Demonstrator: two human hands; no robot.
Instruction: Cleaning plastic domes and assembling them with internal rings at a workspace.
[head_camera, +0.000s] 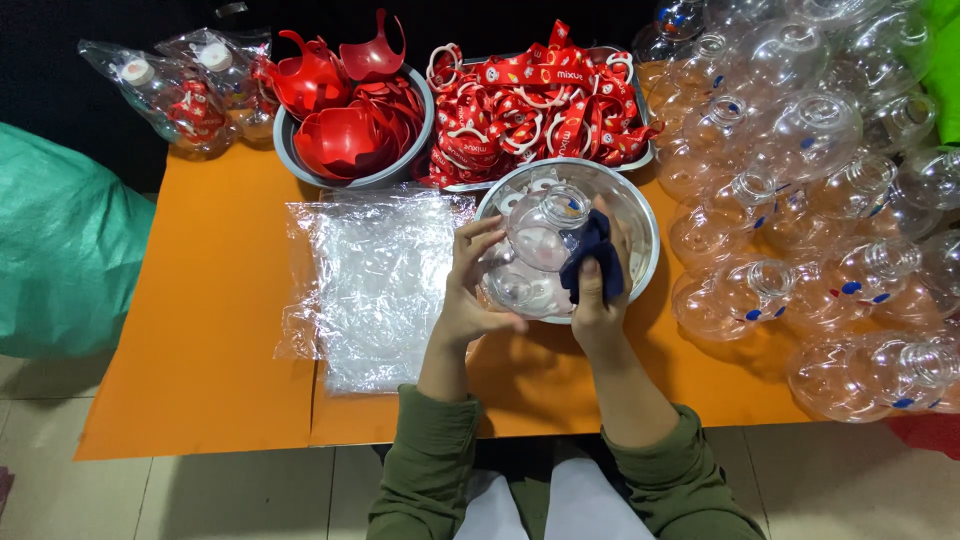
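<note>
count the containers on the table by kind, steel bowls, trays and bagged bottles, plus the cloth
steel bowls: 2 — one under the hands, one with red parts
tray: 1 — holding red straps
bagged bottles: 2
blue cloth: 1, in the right hand
total: 6

I am looking down at a small hand-assembly and packing station, a workshop rather than a home. The orange table (200, 330) is the landmark: to its right edge lies a heap of identical clear plastic bottles (800, 170), at its far edge a grey basin of red plastic holders (350, 130) beside a tray of red printed straps (540, 100). Near the table's middle lies a stack of clear plastic bags (370, 290). At its far left corner I see two bagged finished bottles (180, 90). Bulk identical parts sorted by kind show piecework.
</note>
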